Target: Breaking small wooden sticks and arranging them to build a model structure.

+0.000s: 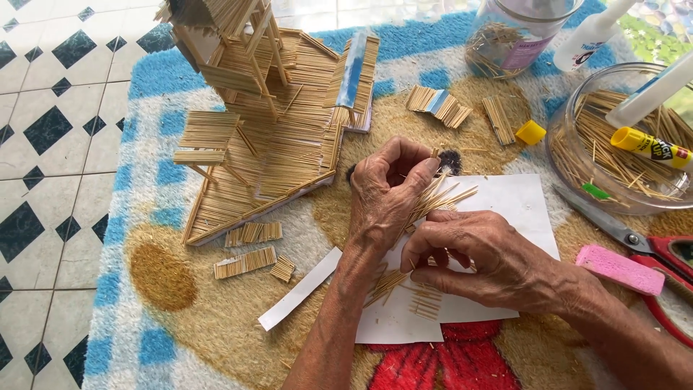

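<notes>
Beside the glass bowl [570, 155], a yellow-labelled glue stick [651, 147] lies tilted.

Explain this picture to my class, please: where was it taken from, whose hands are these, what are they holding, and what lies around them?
The one picture comes from a camera worn on a person's head, looking down at their own bare hands. The left hand grips a bundle of thin sticks; the right hand pinches the lower ends of the sticks over a sheet of white paper. Everything lies on a colourful rug on a tiled floor. To the left stands a model house built of such sticks, with small glued panels beside it. On the right are a glass bowl of sticks, a glue stick, scissors, a pink block and a jar.
</notes>
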